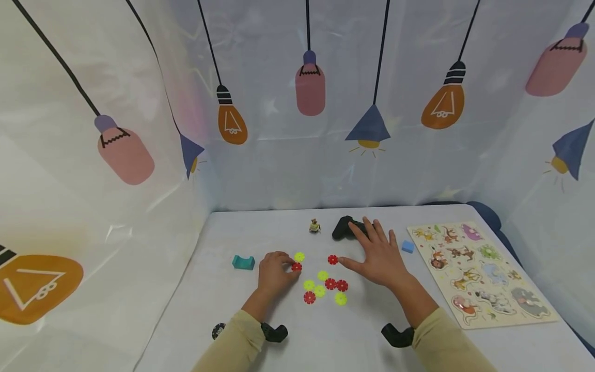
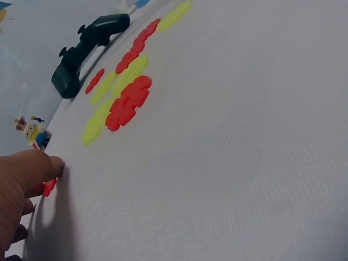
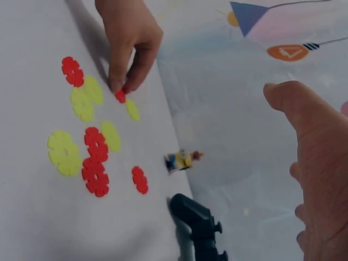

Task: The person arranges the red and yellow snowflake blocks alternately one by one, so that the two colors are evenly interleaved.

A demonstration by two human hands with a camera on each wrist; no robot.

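White table [image 1: 223,330] w/ lamp-print curtain [image 1: 279,155] walls round 3 sides

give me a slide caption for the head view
Left hand pinches a red flower disc while the open right hand hovers beside scattered discs.

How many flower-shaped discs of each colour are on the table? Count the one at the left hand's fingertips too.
red discs: 5, one of them pinched by the left hand
yellow discs: 5
Total: 10
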